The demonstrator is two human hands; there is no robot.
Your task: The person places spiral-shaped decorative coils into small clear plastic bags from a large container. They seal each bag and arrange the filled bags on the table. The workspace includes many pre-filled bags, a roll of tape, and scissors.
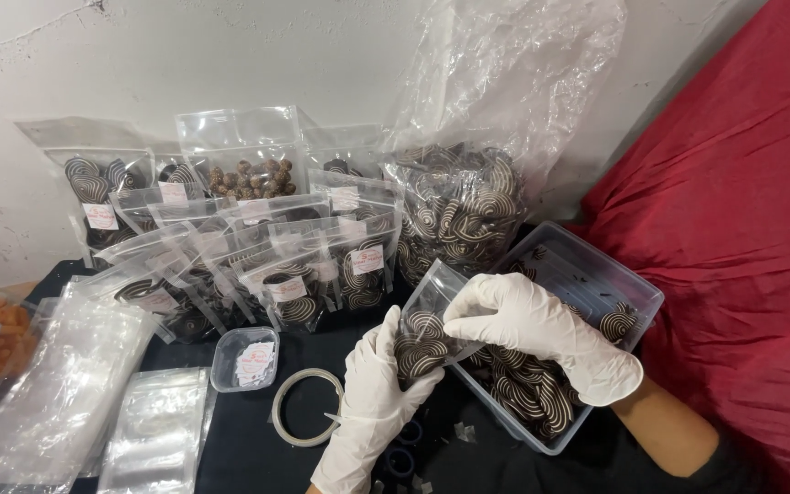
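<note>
the left hand [372, 402], in a white disposable glove, holds a small clear plastic zip pouch [424, 320] from below, fingers curled around its lower half where dark-and-cream swirl-patterned cookies [418, 352] already sit. the right hand [532, 329], gloved the same way, is closed over the pouch's open mouth, fingertips pressed at the top edge; whether it pinches a cookie there cannot be told. the pouch hangs just above the near-left corner of a clear rectangular plastic tub [637, 297] that holds more loose swirl cookies, on the dark tabletop [240, 439].

the pouch looks thin, light and slick, and gloves on film likely slip, so the surest hold seems to be low down, where the cookies give it bulk, as the left hand has it. the film will buckle if squeezed at the empty top. the cookies look dry and brittle, so a gentle hold by the flat faces, not the edges, would suit them.

behind stand rows of filled clear pouches with small white labels [294, 284] and a large crinkled clear plastic bag of swirl cookies [459, 210]. to the left lie a stack of empty clear pouches [57, 384], a small clear lidded box of labels [247, 359] and a ring of clear tape [304, 407]. red cloth [742, 201] covers the right side.
</note>
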